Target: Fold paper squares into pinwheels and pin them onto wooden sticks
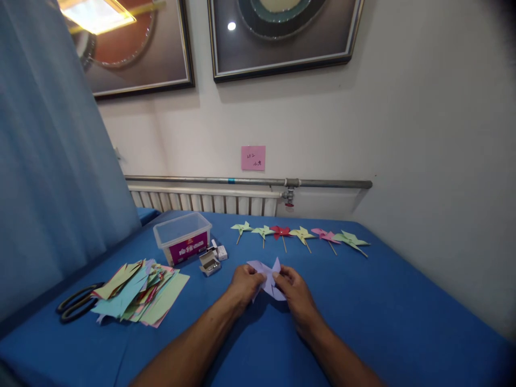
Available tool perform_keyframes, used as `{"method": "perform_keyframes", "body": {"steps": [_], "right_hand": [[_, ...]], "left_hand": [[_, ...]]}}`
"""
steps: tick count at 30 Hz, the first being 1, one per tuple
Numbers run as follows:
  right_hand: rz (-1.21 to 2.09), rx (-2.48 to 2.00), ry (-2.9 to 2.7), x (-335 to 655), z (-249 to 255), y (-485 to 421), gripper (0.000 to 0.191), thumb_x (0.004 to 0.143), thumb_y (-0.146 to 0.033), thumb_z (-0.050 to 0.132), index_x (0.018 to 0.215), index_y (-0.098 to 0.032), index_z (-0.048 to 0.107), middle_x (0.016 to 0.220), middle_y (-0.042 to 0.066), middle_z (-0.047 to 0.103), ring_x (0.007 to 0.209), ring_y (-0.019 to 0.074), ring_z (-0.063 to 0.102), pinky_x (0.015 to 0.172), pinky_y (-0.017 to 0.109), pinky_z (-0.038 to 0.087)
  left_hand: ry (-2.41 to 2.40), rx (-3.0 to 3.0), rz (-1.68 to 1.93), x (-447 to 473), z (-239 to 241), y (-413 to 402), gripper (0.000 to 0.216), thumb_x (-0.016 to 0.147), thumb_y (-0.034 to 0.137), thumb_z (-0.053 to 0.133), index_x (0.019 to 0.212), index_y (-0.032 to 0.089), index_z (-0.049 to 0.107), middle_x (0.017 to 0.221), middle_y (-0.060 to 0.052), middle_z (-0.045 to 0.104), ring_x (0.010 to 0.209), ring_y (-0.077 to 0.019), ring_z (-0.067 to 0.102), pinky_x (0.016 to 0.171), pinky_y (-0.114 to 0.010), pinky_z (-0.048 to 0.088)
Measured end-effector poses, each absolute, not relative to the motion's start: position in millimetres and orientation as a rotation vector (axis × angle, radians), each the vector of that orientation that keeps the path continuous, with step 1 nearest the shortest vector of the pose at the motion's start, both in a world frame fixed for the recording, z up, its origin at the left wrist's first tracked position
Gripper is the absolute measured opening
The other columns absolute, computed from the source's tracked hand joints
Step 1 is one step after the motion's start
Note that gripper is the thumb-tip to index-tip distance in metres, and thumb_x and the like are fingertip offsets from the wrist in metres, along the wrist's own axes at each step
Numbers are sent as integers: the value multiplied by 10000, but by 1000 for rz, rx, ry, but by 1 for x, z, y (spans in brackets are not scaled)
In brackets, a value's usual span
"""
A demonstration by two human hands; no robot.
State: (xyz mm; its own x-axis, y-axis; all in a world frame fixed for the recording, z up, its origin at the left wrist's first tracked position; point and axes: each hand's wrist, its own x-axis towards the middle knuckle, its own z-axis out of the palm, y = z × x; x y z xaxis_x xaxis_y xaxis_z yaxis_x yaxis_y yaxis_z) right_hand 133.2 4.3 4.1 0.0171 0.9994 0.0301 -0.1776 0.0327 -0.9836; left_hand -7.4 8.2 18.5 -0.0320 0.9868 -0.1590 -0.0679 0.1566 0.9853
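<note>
Between my two hands is a lilac paper pinwheel [271, 275], its blades folded in toward the middle. My left hand [244, 285] grips its left side, thumb on top near the centre. On the right side, my right hand [295, 290] pinches it with the thumb close to the middle. No stick shows on this pinwheel, and the fingers beneath the paper are hidden. Past my hands, finished pinwheels on sticks lie in a row, among them a red pinwheel [281, 232], a yellow pinwheel [302, 235] and a pink pinwheel [324, 235].
Left of my hands stands a clear plastic tub [183, 228] with a purple label. Small open boxes [210, 263] sit beside it. Nearer lie a heap of coloured paper [141, 293] and black-handled scissors [78, 303]. A blue curtain [60, 161] hangs left; a pipe [201, 179] runs along the wall.
</note>
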Motion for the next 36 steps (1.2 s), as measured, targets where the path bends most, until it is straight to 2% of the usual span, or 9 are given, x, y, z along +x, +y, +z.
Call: {"method": "perform_keyframes", "body": {"steps": [5, 8, 15, 21, 25, 31, 36], "right_hand": [[1323, -1066, -1019, 133, 2, 6, 509, 571, -386, 835, 1007, -170, 687, 827, 47, 756, 705, 226, 685, 618, 301, 508], [1320, -1074, -1031, 134, 1, 7, 452, 568, -363, 819, 957, -172, 690, 796, 41, 750, 662, 209, 664, 594, 292, 490], [1350, -998, -1084, 131, 4, 5, 365, 564, -353, 800, 866, -185, 681, 676, 3, 705, 613, 189, 640, 582, 274, 467], [1357, -980, -1067, 128, 3, 5, 342, 550, -366, 816, 809, -200, 667, 656, 2, 703, 608, 192, 646, 593, 283, 485], [1319, -1016, -1067, 129, -1, 8, 346, 567, -347, 829, 843, -197, 683, 713, 23, 744, 645, 212, 677, 601, 292, 508], [1307, -1021, -1026, 128, -7, 10, 403, 550, -364, 847, 871, -199, 668, 692, 12, 732, 656, 226, 691, 600, 298, 528], [1240, -1050, -998, 129, -5, 8, 390, 581, -363, 797, 911, -207, 659, 729, 12, 728, 650, 218, 673, 601, 300, 514]], "left_hand": [[1278, 1119, 1109, -5, 23, 4, 56, 648, 158, 673, 604, 137, 647, 511, -5, 590, 460, -114, 490, 488, -236, 352], [1255, 1130, 1102, -6, 21, 5, 60, 643, 170, 672, 595, 137, 656, 514, -6, 588, 469, -115, 489, 499, -238, 363], [1058, 1001, 1137, -12, 8, 14, 181, 598, 223, 727, 741, 113, 712, 643, -45, 683, 571, -148, 601, 601, -250, 459], [1021, 1002, 1114, -11, 9, 13, 201, 569, 215, 720, 731, 96, 730, 632, -57, 689, 535, -136, 579, 568, -247, 434], [1003, 1006, 1100, -9, 15, 9, 197, 551, 229, 730, 700, 101, 718, 613, -53, 676, 531, -136, 575, 571, -251, 431], [1043, 1017, 1091, -9, 18, 7, 192, 542, 246, 726, 671, 106, 696, 597, -48, 662, 507, -126, 551, 537, -248, 400], [1100, 1029, 1123, -8, 12, 9, 186, 535, 191, 768, 644, 143, 625, 556, -3, 617, 492, -112, 525, 517, -235, 373]]}}
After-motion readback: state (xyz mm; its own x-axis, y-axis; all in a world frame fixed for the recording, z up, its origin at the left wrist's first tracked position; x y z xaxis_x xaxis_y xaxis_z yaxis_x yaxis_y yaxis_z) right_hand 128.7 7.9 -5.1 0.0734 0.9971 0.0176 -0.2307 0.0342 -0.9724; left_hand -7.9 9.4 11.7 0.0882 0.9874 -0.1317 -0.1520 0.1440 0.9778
